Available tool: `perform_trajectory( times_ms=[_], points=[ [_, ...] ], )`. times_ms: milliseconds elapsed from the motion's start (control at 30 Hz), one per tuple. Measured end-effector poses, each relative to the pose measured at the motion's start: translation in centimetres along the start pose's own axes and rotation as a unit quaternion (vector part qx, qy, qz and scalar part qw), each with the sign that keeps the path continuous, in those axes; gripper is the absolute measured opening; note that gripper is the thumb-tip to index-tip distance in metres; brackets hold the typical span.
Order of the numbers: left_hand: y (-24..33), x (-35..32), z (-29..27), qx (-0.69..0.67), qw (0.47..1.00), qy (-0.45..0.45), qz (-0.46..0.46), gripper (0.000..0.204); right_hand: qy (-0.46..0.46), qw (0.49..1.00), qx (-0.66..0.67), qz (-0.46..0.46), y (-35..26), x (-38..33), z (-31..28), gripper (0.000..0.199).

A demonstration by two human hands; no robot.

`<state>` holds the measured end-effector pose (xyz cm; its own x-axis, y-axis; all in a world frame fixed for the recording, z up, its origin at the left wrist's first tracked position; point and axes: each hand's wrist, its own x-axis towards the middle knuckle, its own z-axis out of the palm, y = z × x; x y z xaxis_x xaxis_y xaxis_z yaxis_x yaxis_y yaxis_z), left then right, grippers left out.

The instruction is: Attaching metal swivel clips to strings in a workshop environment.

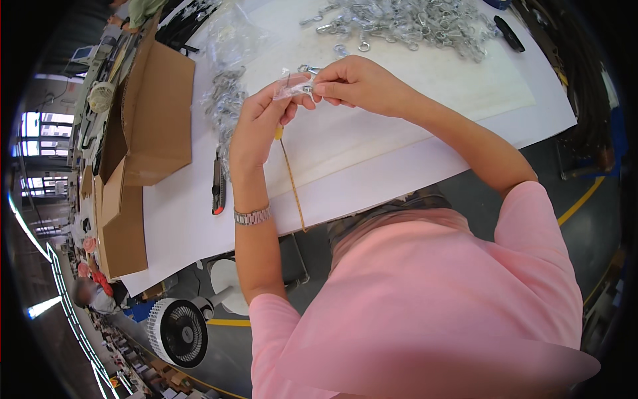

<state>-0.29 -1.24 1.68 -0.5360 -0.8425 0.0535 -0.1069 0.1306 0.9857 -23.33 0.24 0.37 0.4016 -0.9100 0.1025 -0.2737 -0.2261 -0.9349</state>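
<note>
Over the white table, my two hands meet at a small metal snap hook. My left hand, with a metal watch at its wrist, pinches a little clear plastic bag. From the other side, my right hand has thumb and forefinger closed on the hook, right at the bag. Part of the hook is hidden by the fingers. Beneath my left hand a thin brown cord with a yellow end runs toward the table's near edge.
Loose silvery hooks and rings are heaped at the back. Bagged metal pieces lie left of my left hand, near a utility knife. An open cardboard box stands at the left; a black object lies far right. Below is a fan.
</note>
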Motion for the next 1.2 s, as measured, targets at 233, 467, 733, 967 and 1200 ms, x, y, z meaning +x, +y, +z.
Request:
perform_trajectory(
  times_ms=[233,467,733,967,1200],
  points=[
    [0.9,-0.3,2.7,0.092,0.995,-0.014,-0.024,0.033,0.043,0.999,-0.014,-0.02,0.5,0.1,1.3,0.022],
    [-0.5,-0.2,3.9,0.184,0.975,0.122,0.04,0.027,0.005,0.997,0.082,0.001,0.7,0.4,1.7,0.022],
    [0.8,-0.4,0.0,0.098,0.934,0.335,0.074,0.027,0.123,0.731,0.661,0.113,1.1,1.9,-3.8,0.026],
    [-1.3,-0.8,-5.5,-0.136,0.867,0.445,0.177,0.026,0.005,0.991,-0.133,-0.028,-0.3,9.9,5.5,0.042],
    [-2.8,-0.4,-6.7,-0.114,0.856,0.477,0.162,0.022,0.013,0.895,-0.44,-0.067,-0.1,16.7,11.7,0.041]
  ],
)
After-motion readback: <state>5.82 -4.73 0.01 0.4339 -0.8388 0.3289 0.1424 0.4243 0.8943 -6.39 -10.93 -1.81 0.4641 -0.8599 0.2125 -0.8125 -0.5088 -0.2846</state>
